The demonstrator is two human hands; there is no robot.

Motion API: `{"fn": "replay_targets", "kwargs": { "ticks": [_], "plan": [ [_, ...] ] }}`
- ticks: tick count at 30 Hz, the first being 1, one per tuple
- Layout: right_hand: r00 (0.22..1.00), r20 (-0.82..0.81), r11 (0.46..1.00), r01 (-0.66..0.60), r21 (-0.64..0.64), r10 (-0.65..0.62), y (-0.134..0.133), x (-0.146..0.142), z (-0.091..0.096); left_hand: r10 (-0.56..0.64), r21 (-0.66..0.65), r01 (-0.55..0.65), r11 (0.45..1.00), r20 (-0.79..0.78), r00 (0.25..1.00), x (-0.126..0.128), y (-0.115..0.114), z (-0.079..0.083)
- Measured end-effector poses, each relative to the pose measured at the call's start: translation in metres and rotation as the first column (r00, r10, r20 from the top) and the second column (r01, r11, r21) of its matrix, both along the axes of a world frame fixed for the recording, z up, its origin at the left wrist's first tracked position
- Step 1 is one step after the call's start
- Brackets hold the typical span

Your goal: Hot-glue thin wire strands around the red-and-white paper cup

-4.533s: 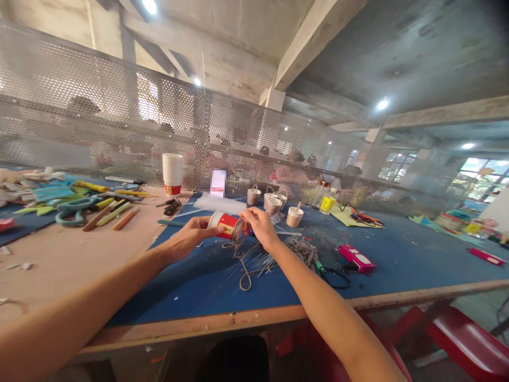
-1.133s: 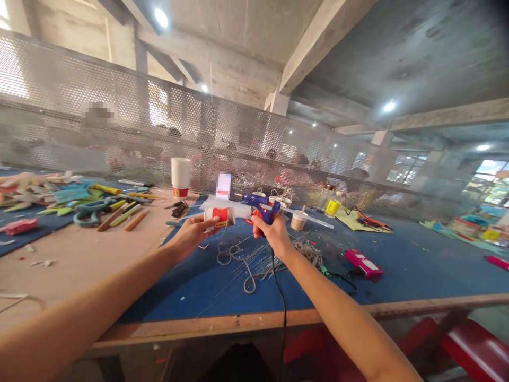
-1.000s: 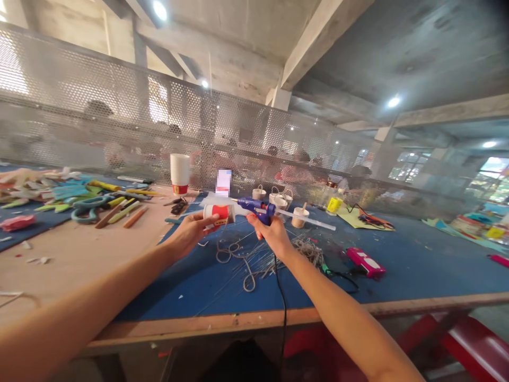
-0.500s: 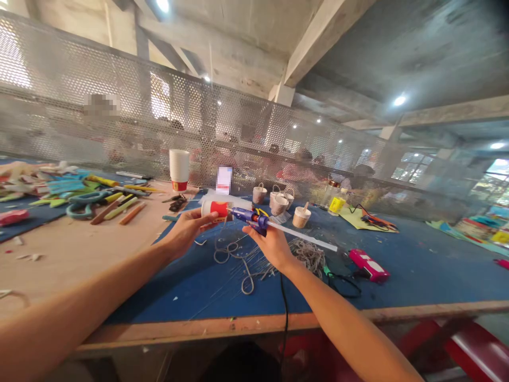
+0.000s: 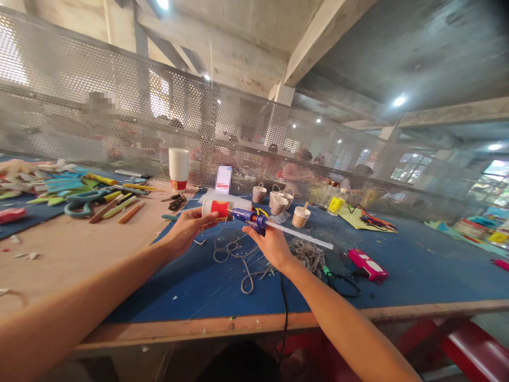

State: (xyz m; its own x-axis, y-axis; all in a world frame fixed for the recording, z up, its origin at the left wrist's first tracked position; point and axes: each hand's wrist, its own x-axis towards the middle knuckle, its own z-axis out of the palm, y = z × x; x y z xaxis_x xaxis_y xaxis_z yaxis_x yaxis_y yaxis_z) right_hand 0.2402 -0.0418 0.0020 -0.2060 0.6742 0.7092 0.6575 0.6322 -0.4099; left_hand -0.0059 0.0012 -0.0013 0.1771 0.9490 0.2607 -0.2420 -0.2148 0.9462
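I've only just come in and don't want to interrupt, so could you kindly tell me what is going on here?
A person's left hand holds a paper cup on its side, while the right hand grips a blue glue gun, its nozzle by the cup's base end; whether they touch is hard to tell. A heap of grey string lies on the blue tabletop nearby. Beyond the hands stand small cups with handles and a stack of paper cups.

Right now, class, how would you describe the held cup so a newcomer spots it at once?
Find the blue surface; above it, the left hand holds a red-and-white cup. Unlike the standing cup stack behind, it is tipped sideways, with the glue gun pointing at its base.
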Motion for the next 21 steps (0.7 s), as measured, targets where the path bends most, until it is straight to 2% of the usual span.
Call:
{"fn": "replay_targets", "kwargs": {
  "ticks": [21],
  "plan": [
    [0.998,0.049,0.998,0.039,0.040,-0.041,0.0031,0.0008,-0.0057,0.038,-0.003,-0.038,0.999,-0.004,0.999,0.0017,-0.0021,0.0022]
  ]
}}
